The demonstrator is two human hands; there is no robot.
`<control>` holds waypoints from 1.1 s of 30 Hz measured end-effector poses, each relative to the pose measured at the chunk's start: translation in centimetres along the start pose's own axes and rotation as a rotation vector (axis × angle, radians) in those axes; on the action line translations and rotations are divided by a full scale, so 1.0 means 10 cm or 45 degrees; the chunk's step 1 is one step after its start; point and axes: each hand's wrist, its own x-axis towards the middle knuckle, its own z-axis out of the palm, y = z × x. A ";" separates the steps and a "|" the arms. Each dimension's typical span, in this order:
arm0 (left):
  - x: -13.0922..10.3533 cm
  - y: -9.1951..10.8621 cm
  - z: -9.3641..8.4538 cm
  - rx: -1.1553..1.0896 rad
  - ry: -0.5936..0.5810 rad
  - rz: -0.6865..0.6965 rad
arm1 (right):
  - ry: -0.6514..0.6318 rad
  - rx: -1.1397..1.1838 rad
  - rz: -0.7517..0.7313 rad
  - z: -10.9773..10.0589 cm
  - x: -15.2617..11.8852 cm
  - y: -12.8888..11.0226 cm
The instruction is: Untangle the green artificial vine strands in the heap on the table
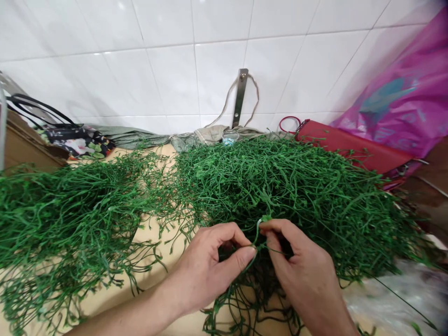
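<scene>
In the head view, my left hand (220, 261) pinches a thin green plastic-looking stem (257, 235) between thumb and forefinger. Close beside it, my right hand (301, 266) pinches the upper end of the same stem, near a small white piece (259, 224) and a green tip. Both hands are held above the front of a large heap of green artificial stems (280, 177). More loose stems hang or lie below the fingers. What exactly the right fingertips press on is partly hidden.
A second heap of green stems (70, 205) spreads over the tan table (154, 233) at left. Behind are a floral bag (80, 140), a grey-green cloth (129, 136) and a metal strip (240, 98). A red bag (353, 144), purple bag (402, 88) and clear plastic (402, 298) are at right.
</scene>
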 end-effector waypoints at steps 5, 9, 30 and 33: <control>-0.02 -0.04 -0.01 -0.018 0.126 0.013 | -0.080 0.163 0.042 -0.07 0.06 -0.03; 0.06 -0.16 -0.04 0.075 0.214 0.053 | -0.233 0.242 -0.014 -0.13 0.06 -0.12; 0.06 -0.08 0.01 0.132 0.049 -0.016 | -0.156 0.221 0.183 0.04 -0.01 -0.16; 0.04 -0.11 0.04 0.099 0.051 -0.058 | -0.178 0.267 0.230 0.06 -0.01 -0.19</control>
